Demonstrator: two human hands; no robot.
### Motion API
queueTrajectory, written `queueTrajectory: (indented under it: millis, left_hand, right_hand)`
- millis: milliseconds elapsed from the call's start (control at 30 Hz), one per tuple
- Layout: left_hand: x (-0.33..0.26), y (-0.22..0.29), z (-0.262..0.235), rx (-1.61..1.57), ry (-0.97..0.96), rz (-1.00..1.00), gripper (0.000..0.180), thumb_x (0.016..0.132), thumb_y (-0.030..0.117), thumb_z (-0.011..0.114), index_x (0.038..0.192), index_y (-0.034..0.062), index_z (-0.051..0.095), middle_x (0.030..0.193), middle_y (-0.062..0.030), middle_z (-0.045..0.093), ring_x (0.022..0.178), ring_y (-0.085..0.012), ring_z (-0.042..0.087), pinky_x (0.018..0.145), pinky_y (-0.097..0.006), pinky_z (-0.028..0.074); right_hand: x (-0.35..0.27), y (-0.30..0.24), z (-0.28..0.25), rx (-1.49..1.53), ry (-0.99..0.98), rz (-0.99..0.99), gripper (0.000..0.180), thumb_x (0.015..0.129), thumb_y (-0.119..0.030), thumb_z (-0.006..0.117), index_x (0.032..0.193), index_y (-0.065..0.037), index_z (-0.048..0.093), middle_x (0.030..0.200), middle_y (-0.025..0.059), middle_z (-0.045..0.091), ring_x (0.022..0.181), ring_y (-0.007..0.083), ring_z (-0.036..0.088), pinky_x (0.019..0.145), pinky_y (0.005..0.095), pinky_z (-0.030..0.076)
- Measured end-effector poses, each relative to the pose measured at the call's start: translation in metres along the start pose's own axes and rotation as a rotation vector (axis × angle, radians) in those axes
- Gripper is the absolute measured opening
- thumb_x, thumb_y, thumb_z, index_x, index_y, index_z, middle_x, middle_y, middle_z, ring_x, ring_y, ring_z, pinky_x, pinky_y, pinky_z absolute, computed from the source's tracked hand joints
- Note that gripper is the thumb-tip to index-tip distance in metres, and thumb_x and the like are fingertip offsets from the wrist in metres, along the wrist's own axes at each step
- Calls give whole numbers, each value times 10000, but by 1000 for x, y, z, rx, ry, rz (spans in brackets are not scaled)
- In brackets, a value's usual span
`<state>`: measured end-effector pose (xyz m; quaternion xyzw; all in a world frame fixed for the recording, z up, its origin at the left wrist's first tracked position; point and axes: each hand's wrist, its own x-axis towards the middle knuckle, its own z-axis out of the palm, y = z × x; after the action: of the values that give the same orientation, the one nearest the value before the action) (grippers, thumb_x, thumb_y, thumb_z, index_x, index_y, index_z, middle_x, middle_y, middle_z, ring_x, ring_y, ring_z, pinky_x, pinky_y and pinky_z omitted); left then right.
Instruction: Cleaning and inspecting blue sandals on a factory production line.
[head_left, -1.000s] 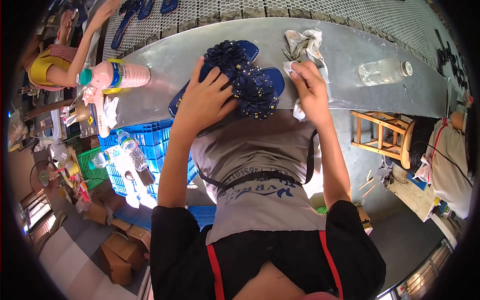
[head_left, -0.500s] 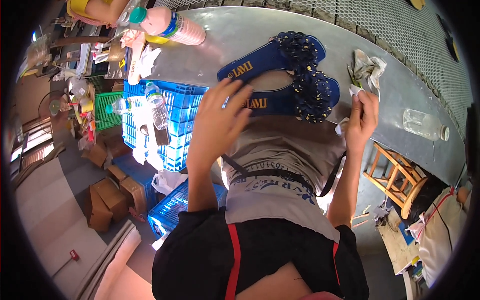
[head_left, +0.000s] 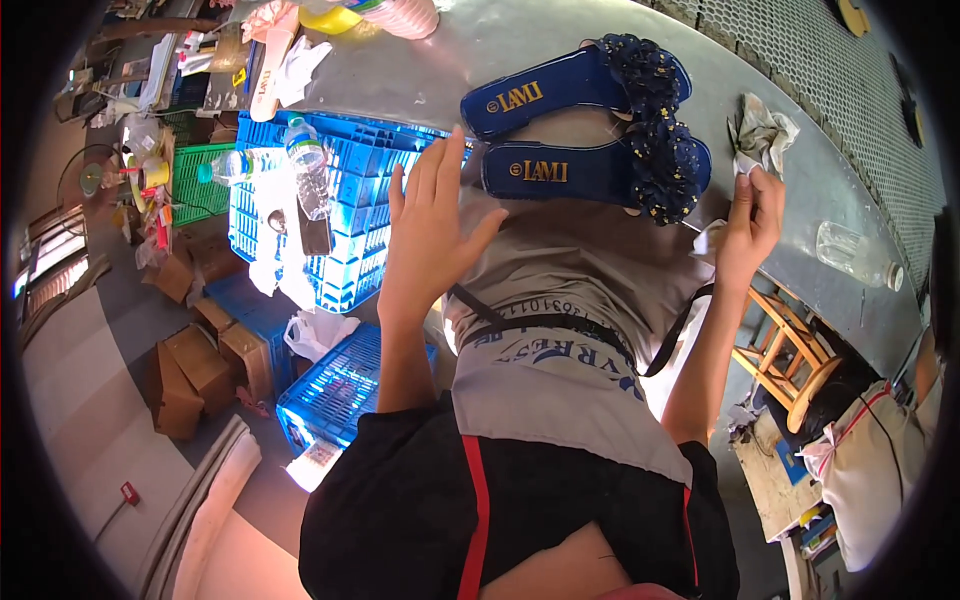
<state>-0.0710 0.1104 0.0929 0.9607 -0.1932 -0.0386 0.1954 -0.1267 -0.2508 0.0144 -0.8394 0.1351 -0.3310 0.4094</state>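
Observation:
A pair of navy slide sandals lies on the metal table, side by side with toes to the right. The far sandal (head_left: 560,90) and near sandal (head_left: 560,170) both have ruffled dark flower straps with gold specks. My left hand (head_left: 432,225) is open beside the near sandal's heel, fingers spread and touching nothing I can see. To the right of the sandals, my right hand (head_left: 752,228) is closed on a whitish cloth (head_left: 708,240), which sticks out beside the palm. Its fingertips meet a crumpled, stained rag (head_left: 765,135); whether both are one piece I cannot tell.
Stacked blue crates (head_left: 345,265) with clear bottles on top stand left of the table (head_left: 430,75). A pink-filled bottle (head_left: 400,15) is at the back left. On the right lies a clear bottle (head_left: 855,255), with a wooden stool (head_left: 785,350) below. Perforated mesh (head_left: 800,60) runs behind.
My left hand has come off the near sandal's heel and moved back toward me, its fingers spreading. The right hand stays closed near the crumpled rag. The whole view has shifted slightly.

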Motion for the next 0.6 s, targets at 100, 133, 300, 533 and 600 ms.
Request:
queueTrajectory:
  millis: [100,133,300,533,600]
  left_hand:
    - [4,-5,5,40,41,-4,969,863,376,801,1625,30,312,1560,-218,469,1494,-375,391,1247,-557,223]
    - [4,-7,5,36,43,-8,969,863,376,801,1625,30,312,1560,-218,469,1494,-375,391,1247,-557,223]
    - [11,-22,15,-48,1,10,1010,847,427,820,1626,29,316,1589,-224,445,1519,-401,352,1247,-543,233]
    - [22,-37,18,-148,7,89,991,846,435,826,1614,30,348,1604,-206,447,1517,-419,350,1244,-512,269]
    - [22,-36,16,-103,2,118,957,847,385,828,1606,27,367,1613,-199,438,1512,-420,359,1237,-506,294]
  right_hand:
    - [0,-1,0,1,-13,5,124,1020,2,643,1133,26,688,1048,84,640,898,158,561,793,265,460]
    - [0,0,0,-8,-19,-6,120,1020,1,643,1129,25,687,1037,78,634,885,150,552,783,260,455]
    - [1,6,-1,15,-24,37,116,1026,-2,642,1126,50,668,1060,65,609,907,130,538,801,244,443]
    - [4,9,1,66,18,49,109,1026,-4,634,1112,57,663,1072,60,612,913,127,531,800,235,436]
    - [5,10,2,73,13,61,106,1025,-2,631,1107,57,661,1065,64,611,923,135,534,810,240,436]
